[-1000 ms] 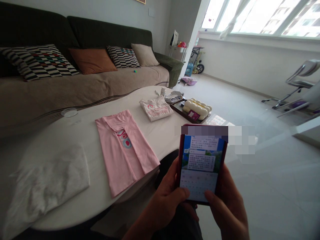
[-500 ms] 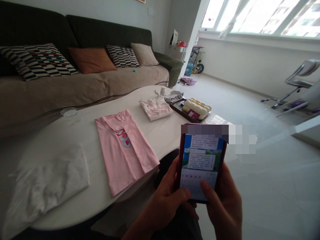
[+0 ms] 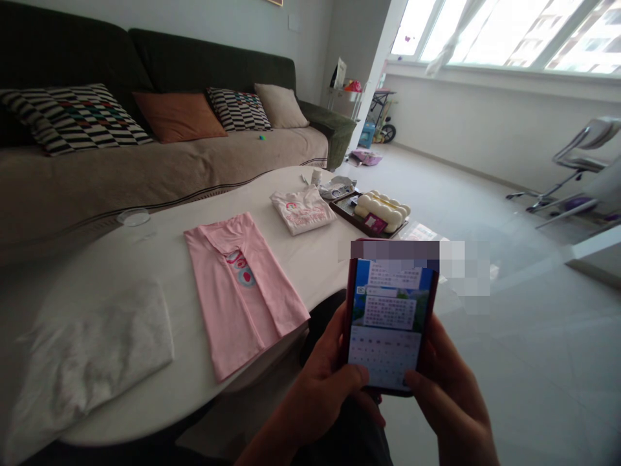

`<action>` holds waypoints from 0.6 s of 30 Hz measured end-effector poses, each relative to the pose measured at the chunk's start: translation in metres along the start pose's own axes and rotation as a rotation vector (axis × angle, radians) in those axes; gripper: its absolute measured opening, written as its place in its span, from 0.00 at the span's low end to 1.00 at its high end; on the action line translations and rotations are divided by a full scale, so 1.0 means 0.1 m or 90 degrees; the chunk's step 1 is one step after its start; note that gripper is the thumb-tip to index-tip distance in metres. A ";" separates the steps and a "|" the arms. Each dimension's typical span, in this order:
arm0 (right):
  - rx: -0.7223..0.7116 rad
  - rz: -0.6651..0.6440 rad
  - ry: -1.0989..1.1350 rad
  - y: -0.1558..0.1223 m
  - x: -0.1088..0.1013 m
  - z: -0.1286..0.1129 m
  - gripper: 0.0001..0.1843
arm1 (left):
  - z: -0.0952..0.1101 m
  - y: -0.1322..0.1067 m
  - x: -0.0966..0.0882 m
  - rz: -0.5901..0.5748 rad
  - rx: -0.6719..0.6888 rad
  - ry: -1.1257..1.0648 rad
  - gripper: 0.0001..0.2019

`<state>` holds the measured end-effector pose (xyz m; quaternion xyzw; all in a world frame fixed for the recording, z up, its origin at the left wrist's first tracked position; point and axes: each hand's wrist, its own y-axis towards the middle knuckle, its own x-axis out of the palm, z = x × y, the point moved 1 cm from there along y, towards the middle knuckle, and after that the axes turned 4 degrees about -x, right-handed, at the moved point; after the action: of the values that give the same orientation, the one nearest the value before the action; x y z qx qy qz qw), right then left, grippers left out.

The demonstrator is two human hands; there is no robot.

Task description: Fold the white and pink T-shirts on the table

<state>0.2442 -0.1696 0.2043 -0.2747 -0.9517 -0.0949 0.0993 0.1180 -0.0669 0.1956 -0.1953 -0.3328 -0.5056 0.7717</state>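
Upright between both hands is a smartphone (image 3: 388, 323), its lit screen showing text bubbles above an on-screen keyboard. My left hand (image 3: 325, 375) is closed around its left edge, the thumb at the lower left of the screen. My right hand (image 3: 449, 382) grips the right edge, its thumb at the lower right corner of the screen. Left of the phone a pink garment (image 3: 242, 291) lies folded lengthwise on the white table (image 3: 160, 252), a printed picture partly showing. Behind it is a folded white shirt (image 3: 303, 210) with pink lettering.
A crumpled white-grey cloth or bag (image 3: 97, 356) covers the table's near left end. A clear round lid (image 3: 134, 217) lies at the far edge. A dark tray (image 3: 349, 217) holds a puffy cream case (image 3: 383, 208). Beyond stands a sofa (image 3: 194, 168) with cushions; a chair (image 3: 582, 152) is at right.
My right thumb has moved from the middle of the keyboard to the screen's lower right corner. The right hand has shifted slightly right and down. The clothes on the table have not moved.
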 end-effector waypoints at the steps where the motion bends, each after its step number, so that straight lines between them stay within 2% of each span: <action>1: 0.009 0.003 0.002 0.00 0.01 -0.01 0.33 | 0.00 0.00 0.00 0.003 -0.003 0.000 0.37; 9: 0.002 -0.012 0.012 0.00 0.03 -0.02 0.34 | 0.01 0.00 0.01 0.008 -0.010 -0.001 0.37; 14: 0.007 0.004 0.026 0.00 0.08 -0.05 0.35 | 0.01 -0.01 0.01 0.008 -0.013 0.001 0.38; 18: 0.008 0.033 -0.017 -0.01 0.13 -0.05 0.35 | 0.01 0.00 0.01 0.013 -0.011 0.004 0.37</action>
<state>0.2335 -0.1650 0.2123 -0.3001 -0.9460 -0.0823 0.0911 0.1174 -0.0667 0.1969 -0.2034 -0.3241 -0.5013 0.7761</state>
